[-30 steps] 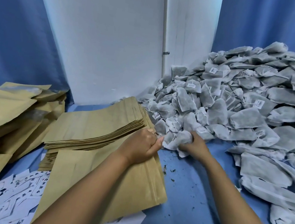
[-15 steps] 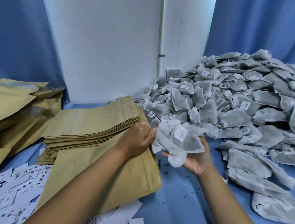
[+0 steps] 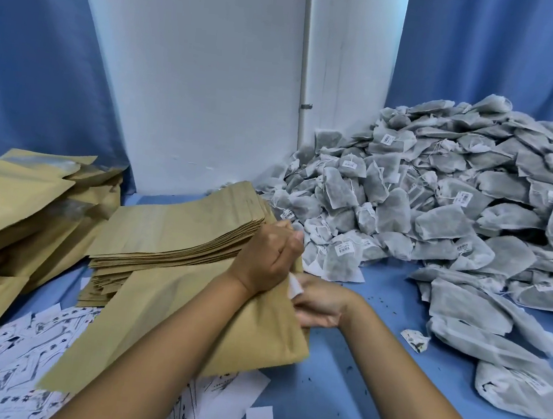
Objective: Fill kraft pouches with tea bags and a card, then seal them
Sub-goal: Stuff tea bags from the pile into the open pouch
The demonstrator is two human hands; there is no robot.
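The left hand [image 3: 267, 260] grips the mouth of a kraft pouch [image 3: 240, 329] lying on the blue tabletop [image 3: 349, 407]. The right hand [image 3: 318, 302] reaches into that mouth, fingers curled round white tea bags [image 3: 295, 285] that barely show. A stack of empty pouches [image 3: 176, 232] lies just left, the tea-bag heap [image 3: 457, 209] far right, and printed cards [image 3: 15, 376] near left.
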